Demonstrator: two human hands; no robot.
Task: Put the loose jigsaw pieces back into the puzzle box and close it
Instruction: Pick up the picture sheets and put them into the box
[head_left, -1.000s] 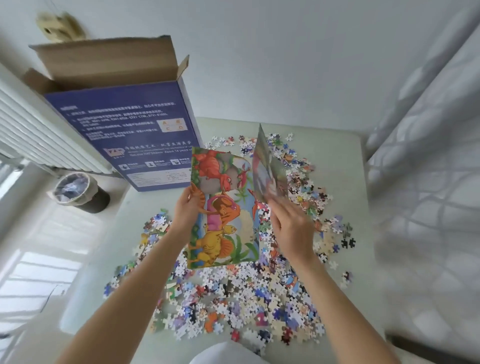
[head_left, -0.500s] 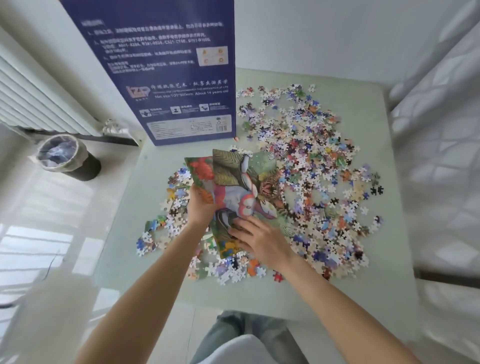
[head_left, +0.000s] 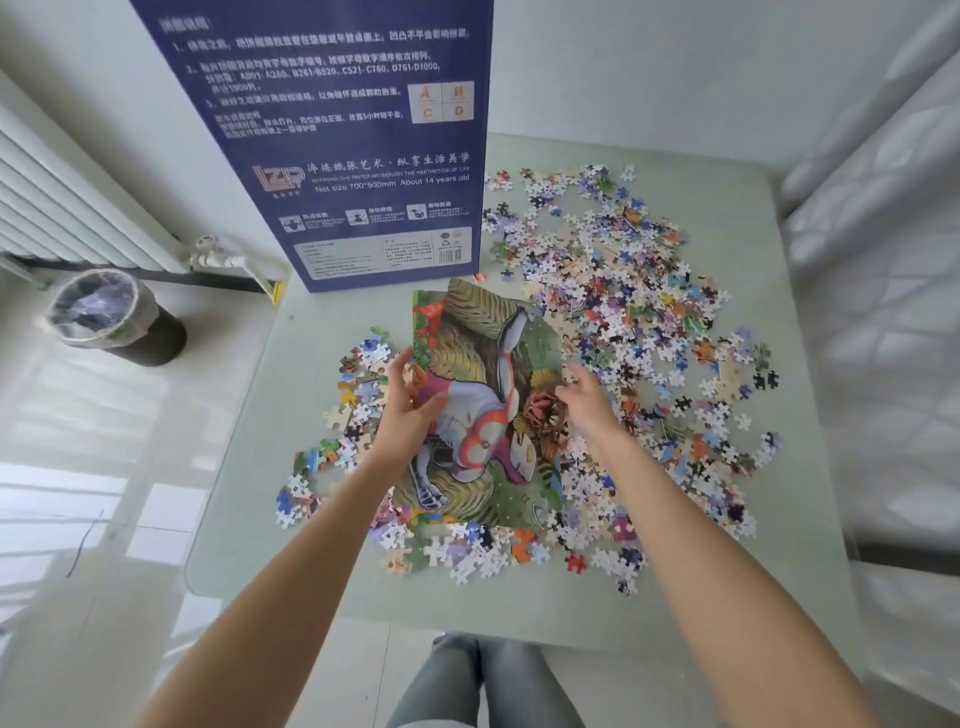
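A tall blue puzzle box (head_left: 343, 156) stands upright at the table's far left, its top out of frame. Several loose jigsaw pieces (head_left: 623, 332) are scattered over the pale green table (head_left: 519, 603), thickest on the right and in front. Two colourful picture sheets (head_left: 483, 395) lie stacked on the pieces at the centre. My left hand (head_left: 410, 400) pinches the sheets' left edge with thumb and fingers. My right hand (head_left: 584, 400) hovers with spread fingers at the sheets' right edge, holding nothing.
A black bin (head_left: 111, 317) with a plastic liner stands on the floor to the left, below a white radiator (head_left: 62, 208). A white quilted surface (head_left: 883, 312) borders the table's right side. My legs (head_left: 483, 680) show under the near edge.
The picture sheets were held up in both hands and now lie flat on the pieces. My right hand has let go and moved to their right edge. The view tilted down.
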